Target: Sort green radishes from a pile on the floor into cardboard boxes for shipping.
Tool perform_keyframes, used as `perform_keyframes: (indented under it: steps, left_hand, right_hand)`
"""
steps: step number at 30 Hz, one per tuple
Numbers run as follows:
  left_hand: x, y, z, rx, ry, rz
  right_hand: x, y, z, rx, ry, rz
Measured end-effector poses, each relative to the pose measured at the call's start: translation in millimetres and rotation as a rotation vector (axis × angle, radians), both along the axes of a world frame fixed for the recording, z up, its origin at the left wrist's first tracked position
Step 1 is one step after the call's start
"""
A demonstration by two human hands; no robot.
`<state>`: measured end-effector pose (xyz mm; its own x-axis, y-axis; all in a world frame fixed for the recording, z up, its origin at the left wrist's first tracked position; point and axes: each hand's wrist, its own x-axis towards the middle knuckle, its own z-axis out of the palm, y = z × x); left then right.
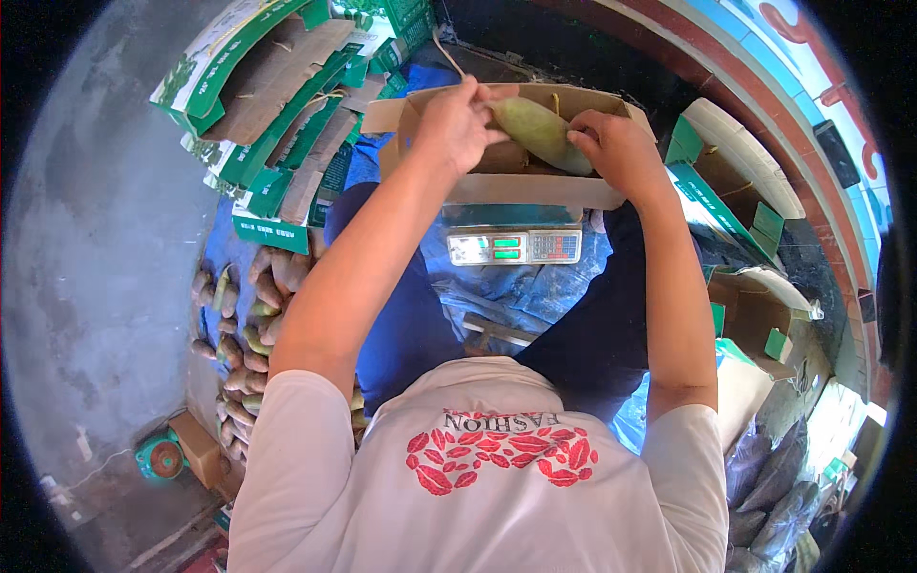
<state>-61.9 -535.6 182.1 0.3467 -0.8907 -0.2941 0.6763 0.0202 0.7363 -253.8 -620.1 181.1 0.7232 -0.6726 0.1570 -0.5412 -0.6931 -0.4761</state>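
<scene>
A pale green radish (538, 132), whitish toward its right end, lies tilted across an open cardboard box (521, 190). My left hand (458, 124) holds its left end, with the thumb below and the fingers at the tip. The fingers of my right hand (621, 153) are bent around its right end. A thin pale strand (447, 53) rises up and left from beside my left hand; whether I hold it I cannot tell. Under the box's near side sits a digital scale (516, 246) with lit green displays. The box's inside is partly hidden by the radish and my hands.
Green and white cartons (277, 124) are stacked at the left. A heap of soil-dusted radishes (253, 353) lies below them. More open cartons (750, 310) stand at the right, with plastic-wrapped bundles (778, 497) nearer. A blue sheet (506, 291) covers the floor between my legs.
</scene>
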Motion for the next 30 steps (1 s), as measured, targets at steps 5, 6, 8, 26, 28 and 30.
perform_keyframes:
  steps: [5, 6, 8, 26, 28, 30]
  left_hand:
    - [11, 9, -24, 0.298, -0.285, -0.035]
    - [13, 13, -19, 0.326, -0.442, 0.016]
    - [24, 22, -11, 0.293, -0.505, 0.046]
    - [147, 328, -145, 0.959, -1.009, 0.073]
    - [195, 459, -244, 0.523, -1.67, 0.043]
    - [155, 455, -256, 1.153, -1.867, -0.762]
  right_hand:
    - [1, -1, -2, -0.057, -0.003, 0.018]
    - [2, 0, 0, -0.055, -0.003, 0.019]
    - [3, 2, 3, -0.026, 0.036, 0.002]
    - [5, -8, -11, -0.054, 0.14, -0.023]
    - [25, -3, -7, -0.025, 0.082, 0.047]
    - [12, -5, -14, -0.029, 0.19, -0.025]
